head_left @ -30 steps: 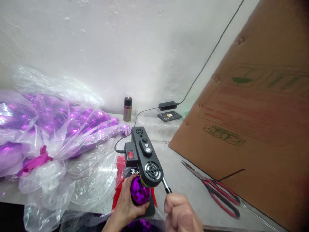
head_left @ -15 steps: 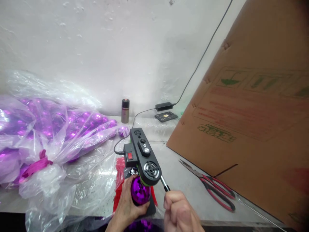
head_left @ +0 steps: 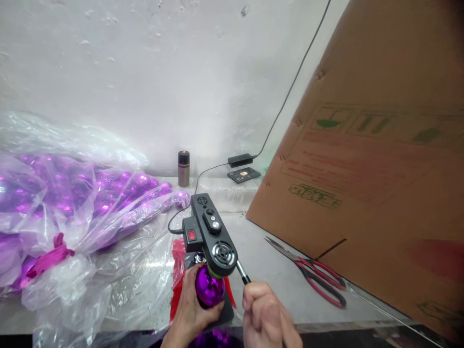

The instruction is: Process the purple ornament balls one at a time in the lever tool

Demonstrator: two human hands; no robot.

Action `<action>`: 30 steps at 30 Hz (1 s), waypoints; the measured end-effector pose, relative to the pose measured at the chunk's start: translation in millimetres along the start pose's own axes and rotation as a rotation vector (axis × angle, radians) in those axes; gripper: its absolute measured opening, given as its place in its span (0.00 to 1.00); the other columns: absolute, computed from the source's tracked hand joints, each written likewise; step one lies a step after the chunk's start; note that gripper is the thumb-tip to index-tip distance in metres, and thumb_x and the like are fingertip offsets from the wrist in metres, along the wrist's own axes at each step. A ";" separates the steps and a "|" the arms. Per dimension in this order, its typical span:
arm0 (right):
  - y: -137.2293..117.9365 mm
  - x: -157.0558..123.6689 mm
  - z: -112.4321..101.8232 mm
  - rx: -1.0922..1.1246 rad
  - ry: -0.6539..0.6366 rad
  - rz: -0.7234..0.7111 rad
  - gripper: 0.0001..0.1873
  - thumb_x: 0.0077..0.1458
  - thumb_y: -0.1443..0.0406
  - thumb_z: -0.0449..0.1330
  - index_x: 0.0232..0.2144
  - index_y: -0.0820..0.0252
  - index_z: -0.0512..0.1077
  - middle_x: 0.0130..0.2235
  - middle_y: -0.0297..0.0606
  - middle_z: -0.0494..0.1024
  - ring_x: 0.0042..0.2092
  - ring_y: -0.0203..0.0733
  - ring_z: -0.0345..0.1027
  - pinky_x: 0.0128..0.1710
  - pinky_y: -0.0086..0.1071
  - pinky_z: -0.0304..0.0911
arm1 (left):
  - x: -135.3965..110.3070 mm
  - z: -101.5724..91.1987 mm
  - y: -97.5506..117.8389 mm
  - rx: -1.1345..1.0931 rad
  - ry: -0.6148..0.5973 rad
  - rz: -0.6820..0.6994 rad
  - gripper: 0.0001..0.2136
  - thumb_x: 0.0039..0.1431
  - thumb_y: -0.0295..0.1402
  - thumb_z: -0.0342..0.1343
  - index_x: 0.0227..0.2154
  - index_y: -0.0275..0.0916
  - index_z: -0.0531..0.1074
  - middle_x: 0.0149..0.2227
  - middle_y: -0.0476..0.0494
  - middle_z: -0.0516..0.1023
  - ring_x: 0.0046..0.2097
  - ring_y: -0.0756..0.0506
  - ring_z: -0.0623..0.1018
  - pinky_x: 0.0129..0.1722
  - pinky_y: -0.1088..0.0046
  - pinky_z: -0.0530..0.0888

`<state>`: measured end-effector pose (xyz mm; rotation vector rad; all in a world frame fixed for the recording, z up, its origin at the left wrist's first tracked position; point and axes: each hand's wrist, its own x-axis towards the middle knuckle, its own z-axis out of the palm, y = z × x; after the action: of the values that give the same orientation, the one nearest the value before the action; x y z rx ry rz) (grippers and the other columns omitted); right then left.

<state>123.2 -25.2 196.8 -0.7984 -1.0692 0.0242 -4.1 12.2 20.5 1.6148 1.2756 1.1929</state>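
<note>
Purple ball (head_left: 209, 292) partly invisible behind machine (head_left: 218, 237)

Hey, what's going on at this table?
A person is working with both bare hands at a small black machine. The left hand holds a shiny purple ball at the machine's near end, while the right hand grips a handle that sticks out from it. To the left lies a clear plastic bag full of purple balls; to the right, a red-and-black-handled tool lies beside a cardboard box.
</note>
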 end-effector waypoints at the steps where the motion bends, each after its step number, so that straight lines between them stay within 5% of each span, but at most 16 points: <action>1: -3.8 6.4 0.5 0.006 -0.012 0.019 0.27 0.79 0.72 0.53 0.23 0.55 0.61 0.22 0.27 0.61 0.24 0.31 0.62 0.24 0.30 0.52 | 1.3 0.8 1.9 -0.007 0.009 -0.010 0.41 0.49 0.38 0.77 0.67 0.36 0.74 0.64 0.27 0.82 0.67 0.23 0.83 0.71 0.33 0.78; 6: -23.8 38.3 2.8 0.001 -0.156 0.116 0.28 0.82 0.67 0.54 0.23 0.56 0.61 0.23 0.27 0.60 0.26 0.30 0.64 0.25 0.27 0.56 | -13.8 -9.9 12.3 -0.008 0.061 -0.091 0.46 0.47 0.40 0.80 0.70 0.41 0.72 0.68 0.30 0.82 0.71 0.23 0.81 0.73 0.36 0.77; 10: -23.3 34.8 -1.6 0.008 -0.187 0.089 0.27 0.82 0.68 0.54 0.25 0.56 0.62 0.25 0.27 0.65 0.28 0.30 0.66 0.27 0.27 0.58 | -84.7 -41.6 -15.9 0.059 0.144 -0.067 0.52 0.47 0.48 0.83 0.74 0.42 0.69 0.71 0.30 0.82 0.70 0.24 0.83 0.72 0.41 0.80; 13: -16.3 21.9 -7.7 0.018 -0.180 0.079 0.25 0.81 0.69 0.55 0.26 0.56 0.64 0.26 0.29 0.69 0.28 0.31 0.65 0.26 0.29 0.56 | -145.1 -62.8 -50.1 0.153 -0.138 0.001 0.57 0.39 0.53 0.87 0.73 0.44 0.73 0.68 0.29 0.85 0.66 0.25 0.87 0.68 0.50 0.85; 15: -12.6 16.2 -10.5 0.025 -0.174 0.081 0.25 0.80 0.69 0.55 0.26 0.56 0.64 0.26 0.29 0.69 0.28 0.31 0.65 0.26 0.29 0.56 | -165.7 -65.7 -62.5 0.287 -0.343 -0.047 0.51 0.47 0.50 0.85 0.73 0.43 0.75 0.71 0.27 0.83 0.69 0.25 0.84 0.70 0.50 0.83; 18: -10.3 14.3 -13.3 0.022 -0.175 0.079 0.25 0.79 0.70 0.56 0.25 0.57 0.63 0.25 0.28 0.64 0.29 0.32 0.66 0.27 0.29 0.57 | -159.3 -52.5 -57.1 0.511 -0.553 -0.238 0.43 0.61 0.38 0.75 0.78 0.41 0.69 0.80 0.24 0.69 0.82 0.22 0.68 0.81 0.37 0.65; 20: -10.3 15.0 -14.9 0.020 -0.187 0.067 0.25 0.79 0.71 0.56 0.25 0.56 0.63 0.25 0.28 0.62 0.30 0.33 0.67 0.28 0.29 0.58 | -140.2 -37.4 -46.4 0.588 -0.686 -0.372 0.46 0.59 0.34 0.72 0.80 0.42 0.67 0.84 0.24 0.60 0.86 0.20 0.55 0.83 0.27 0.48; 22: -10.9 15.0 -15.7 0.021 -0.205 0.065 0.24 0.79 0.71 0.55 0.26 0.56 0.62 0.25 0.28 0.62 0.30 0.33 0.67 0.28 0.29 0.58 | -120.2 -21.1 -40.4 0.591 -0.768 -0.447 0.47 0.54 0.34 0.73 0.79 0.43 0.68 0.83 0.25 0.61 0.86 0.19 0.54 0.82 0.23 0.40; 27: -11.7 15.6 -11.6 0.010 -0.183 0.041 0.23 0.78 0.71 0.56 0.26 0.56 0.64 0.24 0.27 0.61 0.29 0.34 0.67 0.28 0.30 0.58 | -93.5 11.0 -53.9 0.502 -0.760 -0.490 0.43 0.43 0.30 0.73 0.69 0.47 0.81 0.76 0.26 0.76 0.79 0.15 0.69 0.80 0.23 0.52; 30: -12.1 22.8 -14.5 -0.013 -0.181 0.052 0.26 0.79 0.67 0.56 0.24 0.55 0.63 0.22 0.28 0.61 0.26 0.35 0.66 0.26 0.31 0.57 | -90.8 11.8 -55.9 0.396 -0.651 -0.460 0.39 0.41 0.34 0.72 0.64 0.47 0.86 0.70 0.29 0.83 0.75 0.15 0.76 0.79 0.27 0.62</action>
<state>142.0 -33.5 218.2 -0.8476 -1.2205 0.1355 -15.0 -63.6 -54.6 1.6526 1.3722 0.1064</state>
